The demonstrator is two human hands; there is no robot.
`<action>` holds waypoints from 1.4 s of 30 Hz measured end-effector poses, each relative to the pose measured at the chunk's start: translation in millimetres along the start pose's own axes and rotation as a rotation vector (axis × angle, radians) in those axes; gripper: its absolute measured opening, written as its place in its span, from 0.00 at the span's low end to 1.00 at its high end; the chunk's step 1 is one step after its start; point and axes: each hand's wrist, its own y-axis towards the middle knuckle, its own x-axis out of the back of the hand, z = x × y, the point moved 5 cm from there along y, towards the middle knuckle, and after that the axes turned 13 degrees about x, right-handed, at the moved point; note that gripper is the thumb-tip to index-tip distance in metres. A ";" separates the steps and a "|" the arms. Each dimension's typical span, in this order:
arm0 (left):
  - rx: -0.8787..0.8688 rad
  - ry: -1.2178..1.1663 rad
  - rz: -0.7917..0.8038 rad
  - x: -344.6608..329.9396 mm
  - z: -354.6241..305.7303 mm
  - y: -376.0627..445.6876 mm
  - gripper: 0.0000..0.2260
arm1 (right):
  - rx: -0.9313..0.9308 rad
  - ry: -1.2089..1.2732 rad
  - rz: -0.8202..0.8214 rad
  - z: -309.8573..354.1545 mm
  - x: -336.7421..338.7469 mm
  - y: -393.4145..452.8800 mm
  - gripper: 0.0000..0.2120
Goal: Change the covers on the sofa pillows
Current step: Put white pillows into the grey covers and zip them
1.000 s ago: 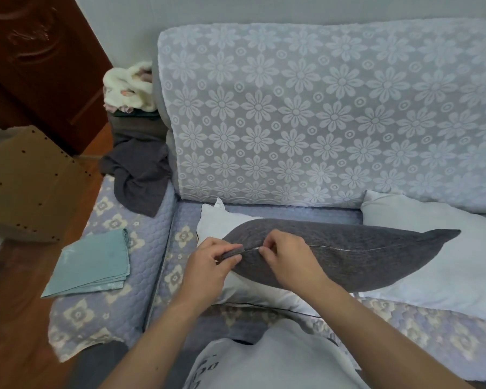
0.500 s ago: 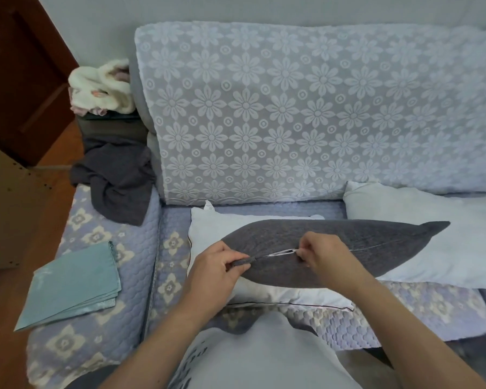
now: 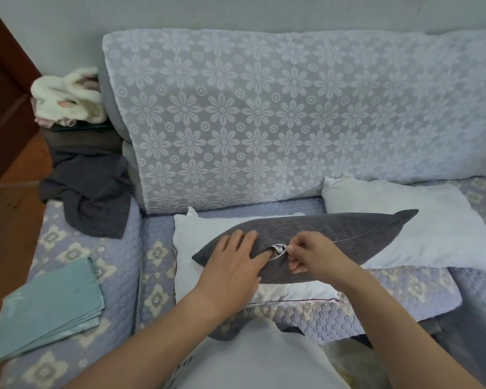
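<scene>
Single head-worn wide-angle view, looking forward and down from above the person's torso, close to the sofa seat [image 3: 157, 270]; backrest [image 3: 264, 122] fills upper frame.

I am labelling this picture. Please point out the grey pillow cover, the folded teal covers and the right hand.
grey pillow cover [image 3: 334, 228]: head view, upper middle of its fabric.
folded teal covers [image 3: 51, 301]: head view, middle of the top sheet.
right hand [image 3: 312, 255]: head view, back of the hand.

Fluffy cream garment pile [image 3: 68, 98] on sofa armrest, w/ brown wooden door [image 3: 3, 102] at left bg.
</scene>
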 end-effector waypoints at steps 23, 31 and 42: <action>0.113 0.111 0.355 -27.4 12.0 26.2 0.23 | 0.225 -0.409 -0.101 -38.2 -23.2 6.0 0.24; 0.204 0.331 0.395 -47.2 0.7 36.1 0.21 | 0.329 -0.669 -0.105 -39.8 -36.7 31.6 0.10; 0.135 0.206 0.316 -49.4 8.0 42.4 0.22 | 0.482 -0.520 -0.106 -25.1 -34.3 45.0 0.07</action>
